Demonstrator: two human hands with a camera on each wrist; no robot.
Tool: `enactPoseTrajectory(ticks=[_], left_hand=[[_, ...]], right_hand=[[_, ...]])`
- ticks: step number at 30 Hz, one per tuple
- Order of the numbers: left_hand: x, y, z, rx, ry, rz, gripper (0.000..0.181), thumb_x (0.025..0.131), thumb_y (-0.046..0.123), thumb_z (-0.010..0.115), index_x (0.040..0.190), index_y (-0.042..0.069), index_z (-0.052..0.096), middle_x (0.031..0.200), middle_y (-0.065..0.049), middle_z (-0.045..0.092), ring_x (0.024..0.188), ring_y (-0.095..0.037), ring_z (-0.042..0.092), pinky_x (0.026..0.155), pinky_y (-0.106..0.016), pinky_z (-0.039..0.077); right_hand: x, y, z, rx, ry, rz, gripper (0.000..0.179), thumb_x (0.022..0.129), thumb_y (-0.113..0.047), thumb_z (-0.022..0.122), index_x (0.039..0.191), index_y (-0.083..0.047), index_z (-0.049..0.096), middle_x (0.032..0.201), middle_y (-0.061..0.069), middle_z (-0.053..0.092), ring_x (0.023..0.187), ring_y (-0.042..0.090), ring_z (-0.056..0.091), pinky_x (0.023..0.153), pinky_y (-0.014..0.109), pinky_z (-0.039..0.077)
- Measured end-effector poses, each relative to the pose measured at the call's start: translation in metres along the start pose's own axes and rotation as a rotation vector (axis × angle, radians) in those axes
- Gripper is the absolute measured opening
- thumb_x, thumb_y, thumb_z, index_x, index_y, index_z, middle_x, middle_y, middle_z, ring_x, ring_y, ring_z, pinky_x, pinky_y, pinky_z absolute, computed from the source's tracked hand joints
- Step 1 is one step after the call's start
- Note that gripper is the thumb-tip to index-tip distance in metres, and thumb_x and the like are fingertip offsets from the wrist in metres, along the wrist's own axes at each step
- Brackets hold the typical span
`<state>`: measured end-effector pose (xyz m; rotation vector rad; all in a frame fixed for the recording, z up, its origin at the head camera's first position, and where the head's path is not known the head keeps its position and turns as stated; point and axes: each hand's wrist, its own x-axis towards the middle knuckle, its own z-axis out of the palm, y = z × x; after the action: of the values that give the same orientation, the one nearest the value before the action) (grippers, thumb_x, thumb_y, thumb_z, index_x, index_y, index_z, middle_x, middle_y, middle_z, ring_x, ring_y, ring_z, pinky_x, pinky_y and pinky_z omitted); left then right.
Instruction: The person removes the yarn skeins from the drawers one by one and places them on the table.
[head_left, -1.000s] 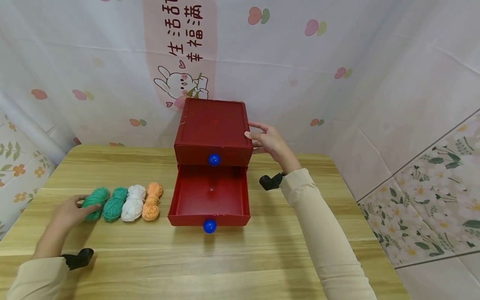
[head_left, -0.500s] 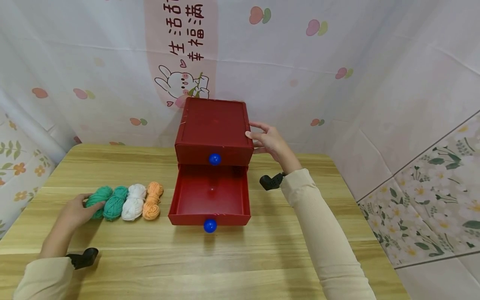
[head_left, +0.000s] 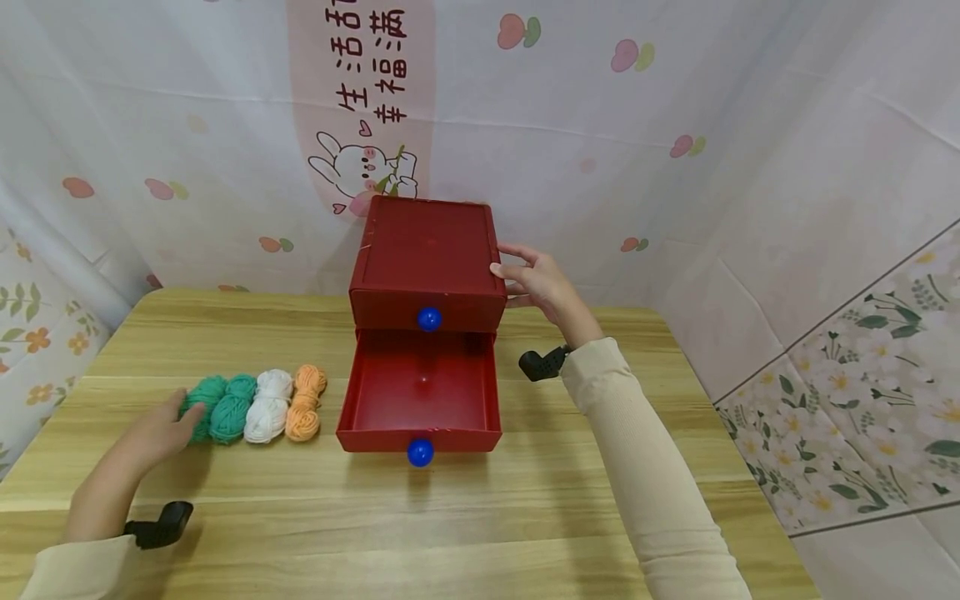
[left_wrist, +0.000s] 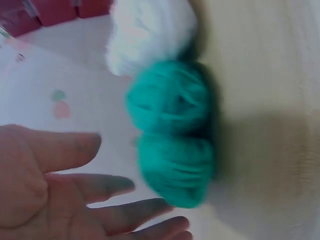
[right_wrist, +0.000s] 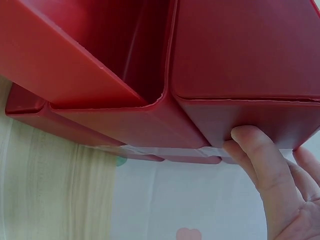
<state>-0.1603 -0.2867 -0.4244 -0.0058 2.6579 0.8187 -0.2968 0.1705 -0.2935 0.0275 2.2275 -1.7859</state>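
Holding the left grip [head_left: 153, 433] wide, fingers loosely spread, just beside the outer green yarn [head_left: 206, 393], well to the left of the cabinet [head_left: 429, 246]. Seeing no pinch around that bundle, yet being unable to tell touching from nearly touching, given the blur in the left wrist view. Lying nearer the cabinet in a close row on the tabletop [head_left: 450, 533]: first the inner green yarn [head_left: 234, 408], then the white yarn [head_left: 267, 406], then the orange yarn [head_left: 304, 404]. Resting the right grip [head_left: 547, 287] against the cabinet's right side, fingers extended and apart, apparently bracing rather than clasping. Jutting out below at the cabinet's front: the lower drawer [head_left: 371, 440], with the upper drawer [head_left: 386, 310] sitting closed above. Probably risking most at the two green bundles: catching inner strands along with outer ones, because of touching sides and matching colour. Possibly also rolling or shoving the whole row toward the cabinet, from pushing sideways with straight fingers instead of getting around the bundle. Perhaps pulling loops loose too, from hooking a single strand rather than the thick middle. At the cabinet itself, risking sliding or twisting leftward, from pressing too hard with the right grip, or rocking forward, from bearing down on the extended lower drawer.
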Motion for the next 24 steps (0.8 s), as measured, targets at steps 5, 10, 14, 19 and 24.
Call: enactPoseTrajectory(ticks=[5, 10, 14, 19, 24], left_hand=[[-0.015, 0.028, 0.007, 0.133, 0.043, 0.098, 0.070, 0.102, 0.034, 0.031, 0.133, -0.026, 0.015, 0.128, -0.054, 0.017, 0.116, -0.068, 0.019, 0.091, -0.073, 0.025], [-0.041, 0.073, 0.019, 0.168, 0.129, 0.185, 0.063, 0.097, 0.040, 0.044, 0.133, -0.012, 0.038, 0.129, -0.042, 0.039, 0.110, -0.059, 0.044, 0.081, -0.065, 0.042], [-0.059, 0.109, 0.031, 0.064, 0.167, 0.283, 0.049, 0.094, 0.039, 0.051, 0.126, 0.001, 0.051, 0.113, -0.019, 0.063, 0.097, -0.036, 0.062, 0.073, -0.049, 0.052], [-0.064, 0.141, 0.052, -0.003, 0.128, 0.455, 0.042, 0.088, 0.031, 0.062, 0.125, 0.012, 0.054, 0.095, 0.008, 0.065, 0.085, -0.011, 0.063, 0.070, -0.030, 0.054], [-0.055, 0.156, 0.080, -0.052, 0.129, 0.641, 0.040, 0.085, 0.014, 0.067, 0.123, 0.013, 0.055, 0.093, 0.008, 0.066, 0.080, -0.004, 0.062, 0.070, -0.022, 0.054]], right_hand=[[-0.002, -0.001, 0.000, 0.007, -0.002, -0.006, 0.052, 0.091, -0.019, 0.060, 0.140, -0.023, 0.042, 0.131, 0.015, 0.054, 0.084, 0.018, 0.068, 0.073, 0.035, 0.057], [-0.001, -0.001, 0.000, 0.018, -0.008, -0.004, 0.053, 0.091, -0.019, 0.060, 0.140, -0.023, 0.041, 0.131, 0.015, 0.054, 0.085, 0.019, 0.068, 0.074, 0.036, 0.056], [-0.001, -0.001, 0.000, 0.017, -0.006, 0.000, 0.052, 0.091, -0.019, 0.060, 0.140, -0.023, 0.042, 0.131, 0.015, 0.055, 0.085, 0.018, 0.068, 0.073, 0.035, 0.057], [-0.001, 0.000, 0.000, 0.011, 0.002, 0.002, 0.052, 0.091, -0.018, 0.060, 0.140, -0.023, 0.042, 0.130, 0.015, 0.055, 0.085, 0.018, 0.068, 0.073, 0.035, 0.057], [-0.002, -0.001, 0.000, 0.007, -0.003, -0.002, 0.053, 0.091, -0.019, 0.060, 0.140, -0.023, 0.041, 0.132, 0.015, 0.054, 0.085, 0.019, 0.068, 0.076, 0.037, 0.056]])
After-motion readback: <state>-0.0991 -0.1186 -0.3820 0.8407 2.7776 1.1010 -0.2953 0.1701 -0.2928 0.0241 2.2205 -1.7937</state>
